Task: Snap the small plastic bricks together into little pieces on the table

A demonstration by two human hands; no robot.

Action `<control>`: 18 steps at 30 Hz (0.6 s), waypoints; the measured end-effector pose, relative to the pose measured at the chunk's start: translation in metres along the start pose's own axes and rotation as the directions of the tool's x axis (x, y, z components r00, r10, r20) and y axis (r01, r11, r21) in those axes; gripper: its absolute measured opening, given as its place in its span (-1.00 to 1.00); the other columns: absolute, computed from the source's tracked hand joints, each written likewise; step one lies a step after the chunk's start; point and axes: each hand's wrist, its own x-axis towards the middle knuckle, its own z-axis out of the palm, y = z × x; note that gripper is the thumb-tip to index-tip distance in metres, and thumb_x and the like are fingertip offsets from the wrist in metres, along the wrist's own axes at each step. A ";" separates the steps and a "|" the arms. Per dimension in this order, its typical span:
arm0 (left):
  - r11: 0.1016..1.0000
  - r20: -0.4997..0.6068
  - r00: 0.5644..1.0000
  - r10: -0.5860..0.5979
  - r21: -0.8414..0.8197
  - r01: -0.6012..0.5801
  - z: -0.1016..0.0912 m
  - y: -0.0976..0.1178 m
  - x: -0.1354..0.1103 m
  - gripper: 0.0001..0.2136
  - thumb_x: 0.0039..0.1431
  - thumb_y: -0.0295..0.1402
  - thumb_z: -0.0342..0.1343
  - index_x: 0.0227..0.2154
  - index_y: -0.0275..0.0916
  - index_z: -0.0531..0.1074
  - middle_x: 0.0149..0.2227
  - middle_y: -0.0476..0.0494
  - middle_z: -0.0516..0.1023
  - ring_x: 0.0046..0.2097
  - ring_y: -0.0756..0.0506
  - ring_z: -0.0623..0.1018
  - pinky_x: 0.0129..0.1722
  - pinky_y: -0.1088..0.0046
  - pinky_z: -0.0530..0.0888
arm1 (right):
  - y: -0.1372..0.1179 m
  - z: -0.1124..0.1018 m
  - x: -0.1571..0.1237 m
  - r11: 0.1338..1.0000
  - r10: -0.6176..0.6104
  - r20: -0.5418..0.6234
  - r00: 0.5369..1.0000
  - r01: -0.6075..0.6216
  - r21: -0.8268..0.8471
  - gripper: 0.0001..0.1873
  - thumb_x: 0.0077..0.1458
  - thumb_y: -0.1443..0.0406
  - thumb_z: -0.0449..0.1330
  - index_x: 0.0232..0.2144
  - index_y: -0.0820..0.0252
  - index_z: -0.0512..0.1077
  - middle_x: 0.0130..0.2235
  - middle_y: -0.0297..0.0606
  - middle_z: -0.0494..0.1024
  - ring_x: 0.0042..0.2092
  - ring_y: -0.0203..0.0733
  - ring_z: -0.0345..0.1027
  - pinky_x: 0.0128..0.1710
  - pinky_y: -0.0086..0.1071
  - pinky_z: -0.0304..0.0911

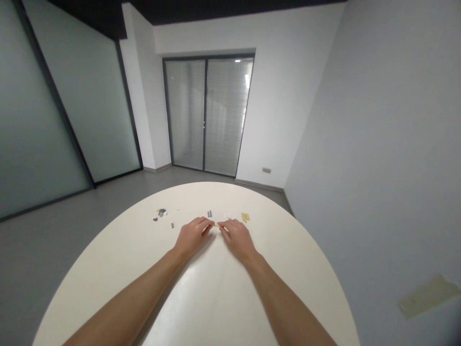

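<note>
A small pale-yellow plastic piece (216,225) is pinched between the fingertips of the left hand (192,236) and right hand (238,239), the hands brought together toward the far edge of the round white desk (230,190). Just beyond them lie a yellow piece (245,217) and a grey bar (209,214); a cluster of dark pieces (161,213) sits further left.
</note>
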 end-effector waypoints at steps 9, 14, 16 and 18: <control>1.000 0.034 0.999 0.009 -0.009 -0.009 -0.004 0.004 0.001 -0.83 0.28 -0.41 0.01 -0.21 -0.11 0.50 -0.17 -0.05 0.61 -0.15 -0.06 0.57 -0.24 0.48 0.48 | -0.002 -0.001 0.000 1.000 -0.012 0.015 1.000 0.012 0.024 -0.77 0.31 0.28 0.08 -0.10 0.10 0.51 -0.14 -0.23 0.60 -0.06 -0.17 0.40 -0.03 -0.31 0.24; 1.000 0.028 1.000 0.011 -0.019 -0.010 -0.004 0.005 0.001 -0.83 0.27 -0.41 0.01 -0.22 -0.11 0.50 -0.18 -0.06 0.61 -0.15 -0.05 0.56 -0.23 0.49 0.49 | -0.002 0.000 -0.001 1.000 -0.002 0.018 1.000 0.001 0.009 -0.79 0.27 0.30 0.13 -0.09 0.08 0.51 -0.13 -0.24 0.60 -0.05 -0.18 0.41 -0.03 -0.33 0.24; 1.000 0.024 1.000 0.014 -0.021 -0.013 -0.003 0.004 0.001 -0.83 0.27 -0.41 0.01 -0.22 -0.11 0.50 -0.18 -0.06 0.61 -0.15 -0.05 0.57 -0.23 0.49 0.48 | -0.002 0.000 -0.001 1.000 0.000 0.020 1.000 0.000 0.005 -0.79 0.26 0.31 0.14 -0.09 0.09 0.51 -0.13 -0.24 0.60 -0.05 -0.18 0.41 -0.03 -0.33 0.24; 1.000 0.024 1.000 0.018 -0.022 -0.017 -0.002 0.004 0.001 -0.83 0.28 -0.40 0.00 -0.22 -0.11 0.50 -0.18 -0.07 0.61 -0.15 -0.05 0.57 -0.23 0.49 0.48 | -0.002 0.000 -0.001 1.000 0.001 0.026 1.000 -0.002 0.008 -0.79 0.26 0.31 0.13 -0.09 0.09 0.51 -0.13 -0.24 0.59 -0.05 -0.17 0.40 -0.03 -0.32 0.24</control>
